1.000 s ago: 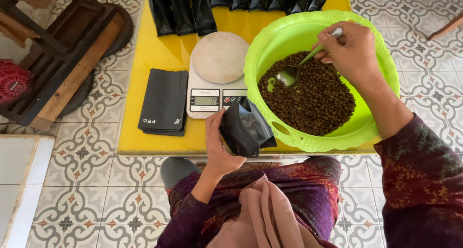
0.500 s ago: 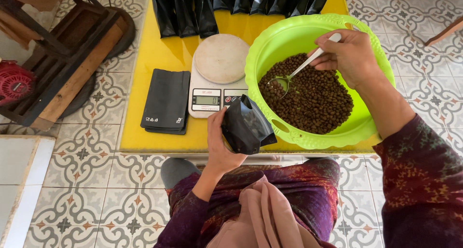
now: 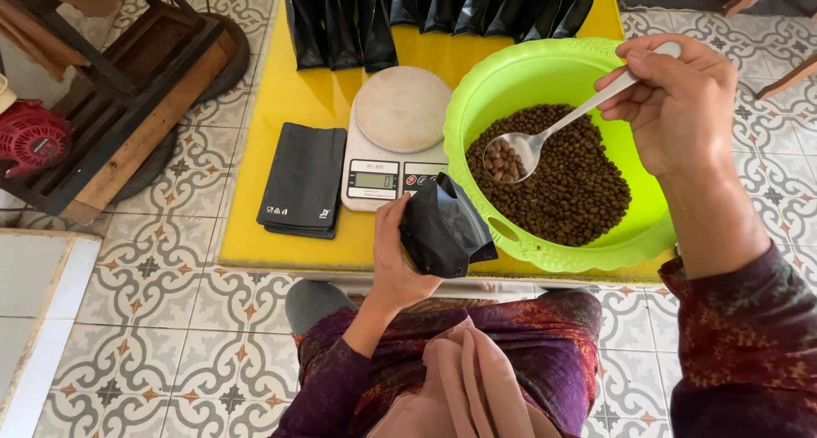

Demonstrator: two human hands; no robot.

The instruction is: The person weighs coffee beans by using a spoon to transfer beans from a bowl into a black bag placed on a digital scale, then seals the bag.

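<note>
My left hand [image 3: 393,252] grips a black pouch [image 3: 444,229], its mouth open, at the near edge of the yellow table [image 3: 281,97]. My right hand [image 3: 677,102] holds a metal spoon [image 3: 532,144] by the handle; a few brown beans lie in its bowl, lifted above the heap of beans [image 3: 566,178] in the green plastic bowl [image 3: 634,242]. The spoon hangs a short way up and to the right of the pouch. A small kitchen scale [image 3: 393,140] with a round plate stands just left of the bowl.
A flat stack of black pouches [image 3: 302,178] lies left of the scale. Several filled black pouches [image 3: 425,12] stand in a row at the table's far edge. A wooden rack [image 3: 128,89] and a red object [image 3: 30,140] sit on the tiled floor at left.
The spoon has come up out of the beans with a small load and moved left toward the pouch. My left hand has stayed put with the pouch.
</note>
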